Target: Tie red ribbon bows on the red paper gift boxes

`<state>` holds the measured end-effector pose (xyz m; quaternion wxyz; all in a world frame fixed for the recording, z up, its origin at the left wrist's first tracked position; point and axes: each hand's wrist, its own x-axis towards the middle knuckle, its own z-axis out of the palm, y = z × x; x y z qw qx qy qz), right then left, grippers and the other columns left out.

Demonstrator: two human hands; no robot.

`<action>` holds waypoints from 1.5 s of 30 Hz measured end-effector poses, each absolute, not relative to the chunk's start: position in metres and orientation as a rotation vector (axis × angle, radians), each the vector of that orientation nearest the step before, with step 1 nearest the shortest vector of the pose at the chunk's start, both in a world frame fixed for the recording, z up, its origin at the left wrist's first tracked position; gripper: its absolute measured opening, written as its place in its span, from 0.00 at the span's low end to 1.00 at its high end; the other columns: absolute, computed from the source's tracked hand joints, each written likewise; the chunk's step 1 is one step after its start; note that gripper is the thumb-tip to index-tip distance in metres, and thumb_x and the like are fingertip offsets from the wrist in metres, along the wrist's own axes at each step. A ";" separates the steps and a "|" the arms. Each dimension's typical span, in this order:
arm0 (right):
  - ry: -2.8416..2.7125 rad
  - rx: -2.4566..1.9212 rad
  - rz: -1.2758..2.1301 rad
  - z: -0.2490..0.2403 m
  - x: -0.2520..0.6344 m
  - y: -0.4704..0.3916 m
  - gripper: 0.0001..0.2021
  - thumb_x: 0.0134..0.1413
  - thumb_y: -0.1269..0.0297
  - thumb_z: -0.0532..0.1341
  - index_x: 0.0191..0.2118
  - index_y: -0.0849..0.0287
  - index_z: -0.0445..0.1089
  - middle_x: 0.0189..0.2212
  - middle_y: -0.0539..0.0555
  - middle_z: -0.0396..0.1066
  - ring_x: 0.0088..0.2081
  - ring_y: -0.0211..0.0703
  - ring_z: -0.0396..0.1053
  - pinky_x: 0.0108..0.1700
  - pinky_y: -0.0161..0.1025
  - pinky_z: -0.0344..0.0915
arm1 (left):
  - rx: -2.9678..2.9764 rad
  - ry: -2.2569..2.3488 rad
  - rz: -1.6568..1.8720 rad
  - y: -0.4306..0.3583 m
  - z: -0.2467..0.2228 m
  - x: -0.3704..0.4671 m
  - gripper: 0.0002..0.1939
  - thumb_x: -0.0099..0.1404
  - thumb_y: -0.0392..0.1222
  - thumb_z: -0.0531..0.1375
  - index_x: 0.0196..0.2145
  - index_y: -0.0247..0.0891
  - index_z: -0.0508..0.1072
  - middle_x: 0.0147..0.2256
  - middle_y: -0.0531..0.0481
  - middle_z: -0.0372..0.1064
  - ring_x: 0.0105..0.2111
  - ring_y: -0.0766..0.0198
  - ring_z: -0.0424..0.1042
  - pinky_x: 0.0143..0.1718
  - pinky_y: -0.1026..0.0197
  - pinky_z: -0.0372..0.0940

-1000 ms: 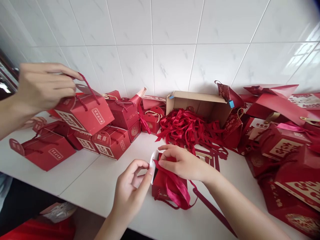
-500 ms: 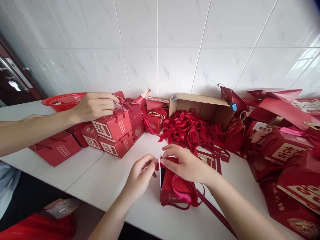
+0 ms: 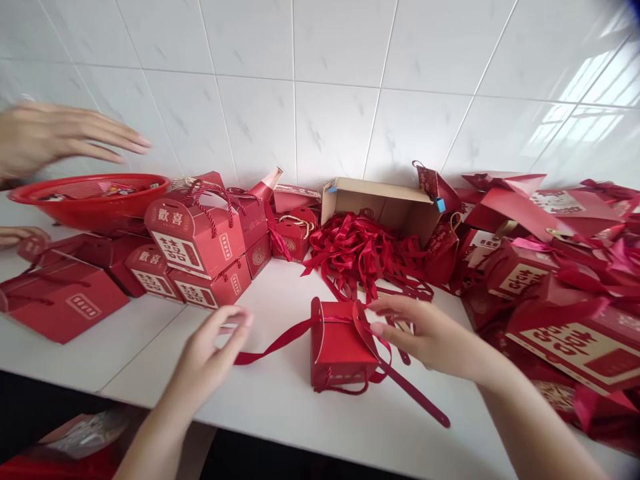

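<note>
A small red gift box [image 3: 343, 343] with rounded end flaps and a twisted cord handle stands on the table in front of me. Dark red ribbon [image 3: 285, 340] runs from its left flap across the table to beside my left hand [image 3: 207, 350]. That hand is left of the box, fingers curled with a gap between thumb and forefinger, and I see nothing held. My right hand [image 3: 420, 333] is at the box's right flap, thumb and fingers apart; whether it touches the flap is unclear. Beneath it lies a flat red strip [image 3: 417, 397].
A heap of red ribbons [image 3: 360, 250] spills from a cardboard box [image 3: 385, 193] by the wall. Stacked red boxes [image 3: 197, 233] stand left, many more [image 3: 565, 333] right. A co-worker's hand [image 3: 65, 137] hovers over a red basket [image 3: 95, 207].
My left hand has moved left, away from the box, and ribbon now stretches out from the flap. My right hand has shifted to the right flap. The co-worker's hand has left the stacked boxes.
</note>
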<state>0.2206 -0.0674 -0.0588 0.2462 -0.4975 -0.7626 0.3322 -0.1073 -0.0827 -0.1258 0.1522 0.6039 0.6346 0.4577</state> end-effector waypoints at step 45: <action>-0.791 -0.719 0.916 -0.067 0.211 -0.072 0.11 0.41 0.58 0.73 0.28 0.58 0.75 0.38 0.51 0.73 0.25 0.29 0.62 0.28 0.32 0.66 | 0.708 0.744 1.910 -0.070 -0.068 -0.053 0.10 0.52 0.44 0.70 0.33 0.42 0.78 0.38 0.53 0.75 0.37 0.66 0.72 0.37 0.64 0.66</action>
